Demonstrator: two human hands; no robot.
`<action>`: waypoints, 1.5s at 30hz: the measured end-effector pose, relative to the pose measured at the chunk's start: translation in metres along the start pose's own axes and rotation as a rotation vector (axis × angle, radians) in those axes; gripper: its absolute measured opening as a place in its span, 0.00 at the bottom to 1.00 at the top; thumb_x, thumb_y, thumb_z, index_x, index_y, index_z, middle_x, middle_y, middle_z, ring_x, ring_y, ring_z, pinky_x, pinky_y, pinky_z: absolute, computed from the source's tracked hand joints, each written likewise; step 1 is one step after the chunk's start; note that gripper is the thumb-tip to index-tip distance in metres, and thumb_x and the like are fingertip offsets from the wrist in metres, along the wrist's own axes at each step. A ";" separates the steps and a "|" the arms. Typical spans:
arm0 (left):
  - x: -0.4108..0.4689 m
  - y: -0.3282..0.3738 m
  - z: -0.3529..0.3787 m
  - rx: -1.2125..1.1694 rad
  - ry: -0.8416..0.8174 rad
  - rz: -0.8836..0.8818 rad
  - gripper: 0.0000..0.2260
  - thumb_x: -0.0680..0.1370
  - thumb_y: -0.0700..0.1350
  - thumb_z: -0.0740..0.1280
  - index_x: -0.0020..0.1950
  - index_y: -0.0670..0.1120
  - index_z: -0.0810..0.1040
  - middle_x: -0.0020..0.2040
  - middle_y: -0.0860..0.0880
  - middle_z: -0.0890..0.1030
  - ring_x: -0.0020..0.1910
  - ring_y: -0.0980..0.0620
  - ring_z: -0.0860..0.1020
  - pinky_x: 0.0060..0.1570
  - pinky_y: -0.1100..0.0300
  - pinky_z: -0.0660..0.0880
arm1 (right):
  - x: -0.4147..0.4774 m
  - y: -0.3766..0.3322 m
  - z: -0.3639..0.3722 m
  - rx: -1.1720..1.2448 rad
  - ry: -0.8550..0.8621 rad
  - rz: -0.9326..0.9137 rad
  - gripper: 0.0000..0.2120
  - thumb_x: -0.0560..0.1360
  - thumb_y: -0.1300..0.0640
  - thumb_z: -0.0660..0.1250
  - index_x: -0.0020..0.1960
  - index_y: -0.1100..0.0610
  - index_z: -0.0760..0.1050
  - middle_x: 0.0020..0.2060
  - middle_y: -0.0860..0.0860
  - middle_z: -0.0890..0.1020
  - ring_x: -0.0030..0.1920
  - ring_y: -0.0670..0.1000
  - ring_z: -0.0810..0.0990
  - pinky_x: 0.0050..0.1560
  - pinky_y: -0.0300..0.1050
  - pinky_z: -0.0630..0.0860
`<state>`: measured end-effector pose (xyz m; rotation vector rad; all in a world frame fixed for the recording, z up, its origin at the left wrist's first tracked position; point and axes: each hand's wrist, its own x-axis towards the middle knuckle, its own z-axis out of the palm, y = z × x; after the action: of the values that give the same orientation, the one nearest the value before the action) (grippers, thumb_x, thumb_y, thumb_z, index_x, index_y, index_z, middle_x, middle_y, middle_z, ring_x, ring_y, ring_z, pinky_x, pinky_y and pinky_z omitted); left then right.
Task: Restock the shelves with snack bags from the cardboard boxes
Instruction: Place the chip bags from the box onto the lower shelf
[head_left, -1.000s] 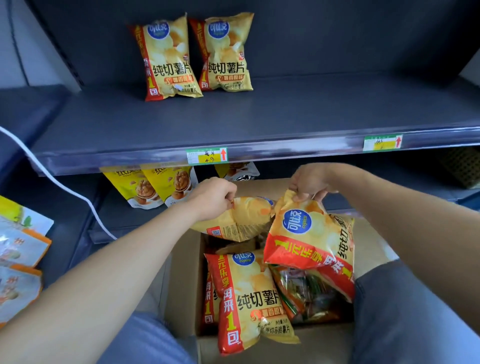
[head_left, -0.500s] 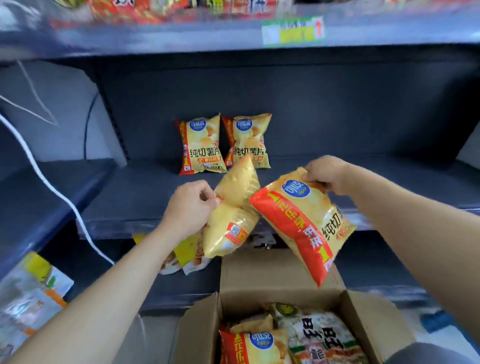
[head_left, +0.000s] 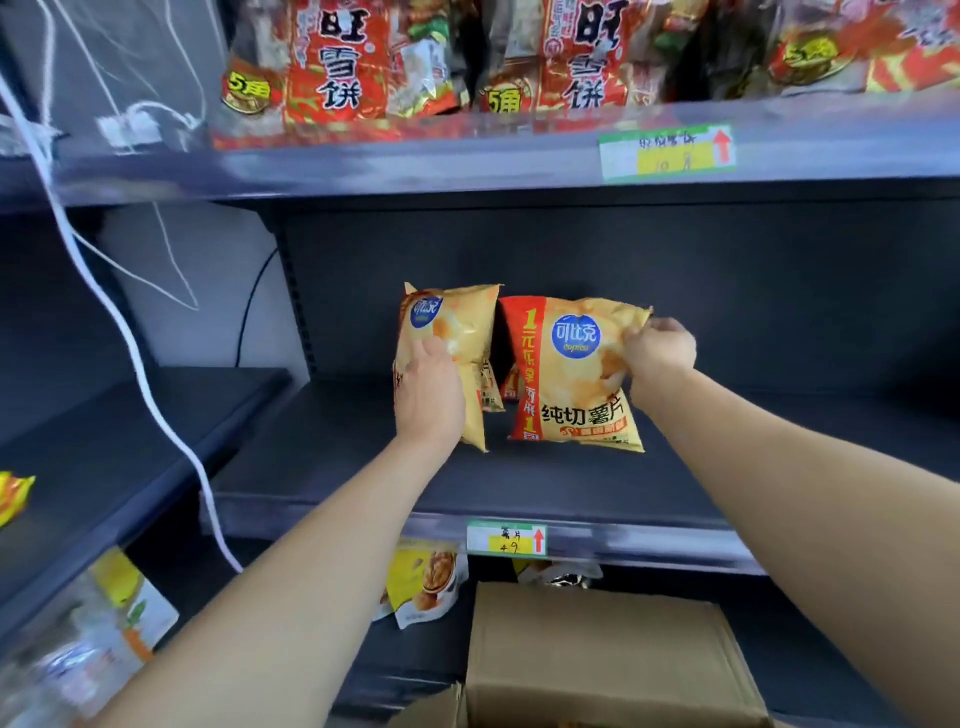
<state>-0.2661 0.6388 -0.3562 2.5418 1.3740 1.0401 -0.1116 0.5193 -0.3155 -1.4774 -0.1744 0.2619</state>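
box cut off, left packets blurred

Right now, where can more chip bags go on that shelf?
The middle shelf is bare right of the right bag, and left of the left bag up to the shelf's end. A bare strip also runs in front of both. It is crowded between the two bags, and the top shelf is packed with red bags.

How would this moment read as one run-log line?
left hand: holds left chip bag | right hand: pinches right chip bag corner | both bags: upright on shelf | cardboard box: below
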 end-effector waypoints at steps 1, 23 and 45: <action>0.001 0.000 0.007 0.009 -0.021 -0.018 0.11 0.80 0.33 0.51 0.59 0.38 0.68 0.60 0.40 0.72 0.56 0.40 0.75 0.43 0.53 0.69 | 0.004 0.007 0.003 0.011 0.014 0.040 0.06 0.79 0.63 0.60 0.54 0.56 0.73 0.37 0.50 0.75 0.28 0.46 0.72 0.26 0.38 0.69; 0.031 0.002 0.090 -0.226 -0.198 -0.152 0.11 0.82 0.41 0.56 0.62 0.38 0.68 0.64 0.43 0.68 0.53 0.42 0.78 0.48 0.52 0.77 | 0.061 0.073 0.030 -0.335 -0.305 -0.016 0.14 0.80 0.49 0.60 0.59 0.56 0.74 0.50 0.51 0.81 0.51 0.53 0.80 0.43 0.43 0.73; -0.041 -0.024 0.029 -0.418 -0.471 0.114 0.03 0.78 0.41 0.64 0.50 0.45 0.76 0.44 0.49 0.76 0.43 0.50 0.76 0.47 0.56 0.75 | -0.050 0.089 -0.022 -0.571 -0.395 -0.257 0.08 0.77 0.56 0.64 0.47 0.59 0.79 0.40 0.52 0.80 0.42 0.50 0.76 0.47 0.46 0.74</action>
<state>-0.2817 0.6285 -0.4086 2.3533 0.8026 0.5979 -0.1589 0.4905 -0.4038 -1.9307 -0.8055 0.3077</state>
